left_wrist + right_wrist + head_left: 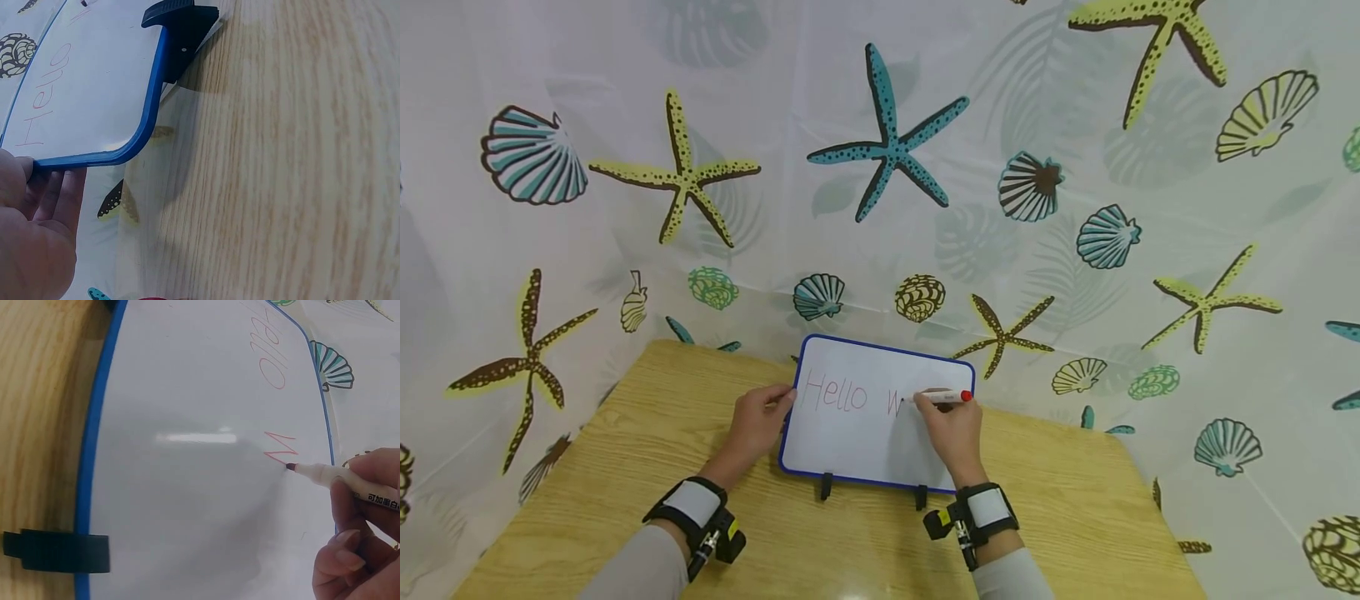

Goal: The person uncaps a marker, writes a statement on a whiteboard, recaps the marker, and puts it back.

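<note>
A small whiteboard (850,442) with a blue frame stands tilted back on black supports (826,486). Red writing (835,393) on it reads "Hello", followed by strokes shaped like a W. My left hand (754,427) pinches the board's left edge, thumb at the front and fingers behind, as the left wrist view shows. Between the thumb and fingers of my right hand (957,433) is a white marker (322,474) with a red end. Its dark tip touches the board at the end of the last W stroke in the right wrist view.
The board's supports rest on a wood-grain table (1075,500). Behind and at both sides hangs a white curtain (820,250) printed with starfish and shells. Each wrist wears a black strap (688,504) with a small camera.
</note>
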`<act>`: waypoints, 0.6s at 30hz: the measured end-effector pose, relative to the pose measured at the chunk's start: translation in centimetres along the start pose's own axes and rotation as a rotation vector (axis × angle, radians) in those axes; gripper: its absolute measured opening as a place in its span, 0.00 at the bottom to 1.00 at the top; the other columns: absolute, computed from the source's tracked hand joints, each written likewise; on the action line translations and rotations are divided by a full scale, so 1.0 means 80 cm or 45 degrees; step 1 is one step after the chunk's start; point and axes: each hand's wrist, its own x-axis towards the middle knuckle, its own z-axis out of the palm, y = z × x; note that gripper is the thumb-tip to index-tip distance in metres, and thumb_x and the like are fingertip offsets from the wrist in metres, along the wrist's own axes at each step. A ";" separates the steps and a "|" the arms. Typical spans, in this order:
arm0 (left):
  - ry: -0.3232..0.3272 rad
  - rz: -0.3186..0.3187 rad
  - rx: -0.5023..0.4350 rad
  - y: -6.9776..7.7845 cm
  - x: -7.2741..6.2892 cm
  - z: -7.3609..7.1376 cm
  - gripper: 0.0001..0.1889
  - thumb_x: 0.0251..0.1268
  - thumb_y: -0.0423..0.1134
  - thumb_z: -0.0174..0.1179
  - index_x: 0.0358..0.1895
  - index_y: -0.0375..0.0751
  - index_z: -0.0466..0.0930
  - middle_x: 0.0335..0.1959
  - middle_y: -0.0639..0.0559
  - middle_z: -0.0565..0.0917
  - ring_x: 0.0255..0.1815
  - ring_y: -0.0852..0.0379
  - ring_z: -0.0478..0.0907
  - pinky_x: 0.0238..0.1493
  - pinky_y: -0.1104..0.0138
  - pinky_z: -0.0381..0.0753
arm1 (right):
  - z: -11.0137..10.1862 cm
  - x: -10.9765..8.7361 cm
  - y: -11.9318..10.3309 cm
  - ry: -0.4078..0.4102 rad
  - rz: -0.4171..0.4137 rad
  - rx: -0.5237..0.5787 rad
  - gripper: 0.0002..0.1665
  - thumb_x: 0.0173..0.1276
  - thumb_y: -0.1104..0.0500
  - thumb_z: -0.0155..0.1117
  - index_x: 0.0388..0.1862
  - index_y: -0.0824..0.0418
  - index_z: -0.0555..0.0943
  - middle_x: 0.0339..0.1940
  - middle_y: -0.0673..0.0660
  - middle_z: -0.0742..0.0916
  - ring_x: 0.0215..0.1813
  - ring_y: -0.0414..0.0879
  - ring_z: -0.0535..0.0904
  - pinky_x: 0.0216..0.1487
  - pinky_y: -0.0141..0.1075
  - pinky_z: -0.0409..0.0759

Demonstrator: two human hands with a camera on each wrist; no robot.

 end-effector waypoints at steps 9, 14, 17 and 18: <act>0.004 -0.007 -0.028 0.000 0.000 0.000 0.17 0.81 0.39 0.53 0.62 0.31 0.81 0.58 0.37 0.85 0.58 0.41 0.83 0.54 0.53 0.86 | 0.002 0.008 0.000 0.044 -0.050 -0.022 0.04 0.64 0.60 0.75 0.34 0.61 0.90 0.29 0.57 0.88 0.26 0.47 0.74 0.25 0.32 0.70; -0.001 -0.014 -0.038 -0.001 0.000 0.001 0.17 0.81 0.39 0.54 0.62 0.31 0.81 0.57 0.37 0.85 0.57 0.41 0.84 0.51 0.54 0.88 | 0.001 0.006 0.001 0.053 -0.038 -0.022 0.05 0.64 0.60 0.75 0.36 0.60 0.90 0.29 0.56 0.88 0.25 0.47 0.73 0.24 0.32 0.68; 0.000 -0.009 -0.042 -0.001 0.000 0.002 0.17 0.81 0.39 0.54 0.62 0.31 0.81 0.57 0.37 0.85 0.56 0.41 0.84 0.49 0.55 0.88 | 0.001 0.006 0.000 0.057 -0.042 -0.018 0.05 0.64 0.60 0.75 0.36 0.60 0.90 0.29 0.57 0.88 0.25 0.47 0.73 0.24 0.32 0.68; 0.004 -0.009 -0.040 -0.002 0.000 0.002 0.17 0.81 0.39 0.54 0.62 0.31 0.81 0.57 0.37 0.85 0.56 0.41 0.85 0.48 0.56 0.88 | 0.001 0.006 0.000 0.058 -0.047 -0.017 0.05 0.64 0.60 0.75 0.36 0.60 0.90 0.29 0.57 0.88 0.25 0.46 0.73 0.23 0.32 0.68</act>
